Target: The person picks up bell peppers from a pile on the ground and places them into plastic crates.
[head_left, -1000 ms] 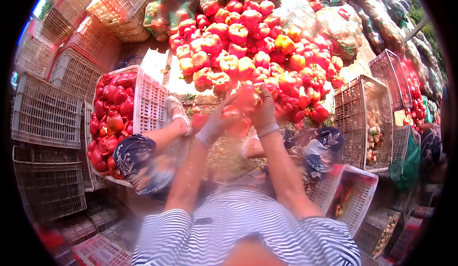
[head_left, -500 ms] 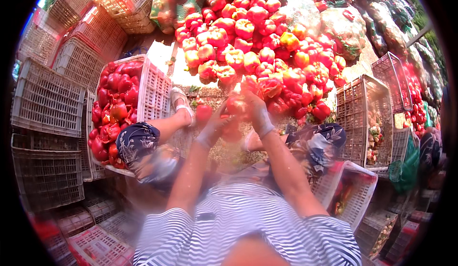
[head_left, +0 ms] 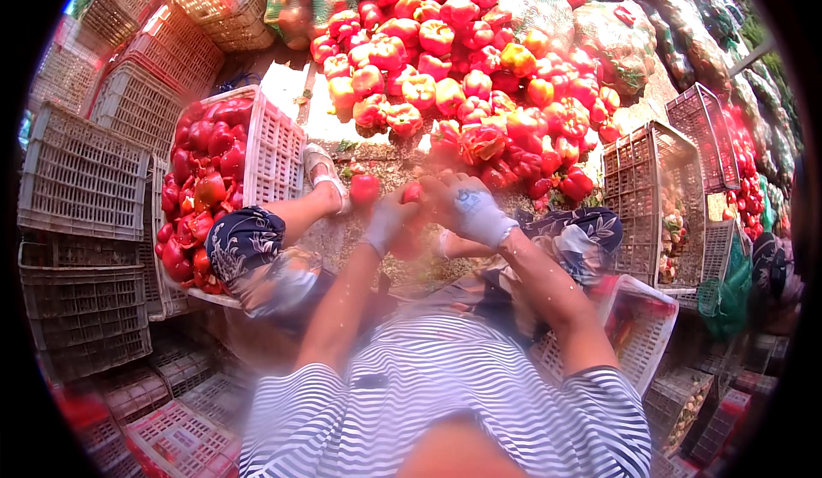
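Both my hands wear pale gloves and meet in front of me above the ground between my legs. My left hand is closed round a red bell pepper, of which only a small patch shows between the hands. Over its right side curls my right hand, back upward; its closed fingers point down and hide what they grip. A loose red bell pepper lies just left of my hands. Beyond them spreads a big heap of red bell peppers, some with yellowish patches.
At my left leg stands a crate full of red peppers. Stacked plastic crates line the left side. On the right are an upright crate, another crate by my hip, and net sacks behind the heap.
My right hand has rolled over so its back faces up, and its fingers have closed in over the pepper. The pepper, plainly visible before, is now mostly covered.
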